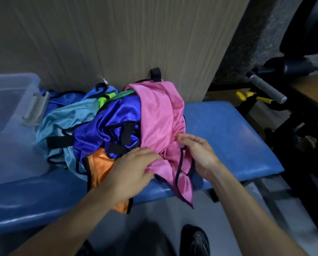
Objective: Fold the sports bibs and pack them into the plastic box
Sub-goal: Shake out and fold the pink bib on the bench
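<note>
Black shoe (195,241) at bottom edge, on grey floor (163,211). 2 bare forearms reach up to the bench. Left hand (134,167) lies on the heap, fingers bent, pinching a fold of the pink bib (160,119) near its lower edge. Right hand (198,152) rests on the same bib, fingers nearly straight, thumb side on cloth; firm grip cannot tell. Orange bib (99,167) under left wrist. Royal blue bib (106,132) and light blue bib (65,117) heaped behind, on blue padded bench (228,130). Clear plastic box (10,108) at left, touching the heap. Wood-grain panel (117,34) behind.
</note>
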Action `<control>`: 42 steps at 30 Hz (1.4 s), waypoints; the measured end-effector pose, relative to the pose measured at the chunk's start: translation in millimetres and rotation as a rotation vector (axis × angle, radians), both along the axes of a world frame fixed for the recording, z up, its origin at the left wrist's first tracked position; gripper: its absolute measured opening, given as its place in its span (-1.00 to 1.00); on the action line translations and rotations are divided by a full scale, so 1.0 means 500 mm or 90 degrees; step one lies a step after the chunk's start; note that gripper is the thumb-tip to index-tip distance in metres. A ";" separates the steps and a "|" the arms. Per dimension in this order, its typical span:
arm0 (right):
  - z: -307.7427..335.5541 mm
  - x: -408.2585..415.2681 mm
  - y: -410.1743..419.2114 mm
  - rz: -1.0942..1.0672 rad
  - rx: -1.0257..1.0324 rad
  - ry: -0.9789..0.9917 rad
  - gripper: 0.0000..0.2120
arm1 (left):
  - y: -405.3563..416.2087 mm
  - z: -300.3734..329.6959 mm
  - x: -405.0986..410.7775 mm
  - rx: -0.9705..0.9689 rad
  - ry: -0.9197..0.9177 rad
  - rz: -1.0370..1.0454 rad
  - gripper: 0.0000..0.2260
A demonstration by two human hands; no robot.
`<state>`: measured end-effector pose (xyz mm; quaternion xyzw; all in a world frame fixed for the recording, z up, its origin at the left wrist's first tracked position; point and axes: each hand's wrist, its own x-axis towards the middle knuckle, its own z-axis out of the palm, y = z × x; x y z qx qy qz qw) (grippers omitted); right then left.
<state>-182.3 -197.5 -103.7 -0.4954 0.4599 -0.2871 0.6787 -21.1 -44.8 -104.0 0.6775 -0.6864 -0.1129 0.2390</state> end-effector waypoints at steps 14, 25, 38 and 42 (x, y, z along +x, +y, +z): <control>0.107 -0.136 0.098 0.093 -0.160 0.042 -0.75 | 0.018 0.147 -0.077 -0.057 0.571 0.309 -0.77; 0.135 -0.161 0.049 0.343 -0.259 -0.051 -0.25 | 0.000 0.251 -0.014 -0.057 0.550 0.174 -0.60; 0.124 -0.114 0.060 0.208 -0.506 0.055 0.14 | 0.055 0.313 -0.010 -0.225 0.751 0.138 -0.89; 0.119 -0.079 0.095 0.228 -0.576 0.011 -0.67 | 0.062 0.295 0.000 -0.257 0.791 0.233 -0.80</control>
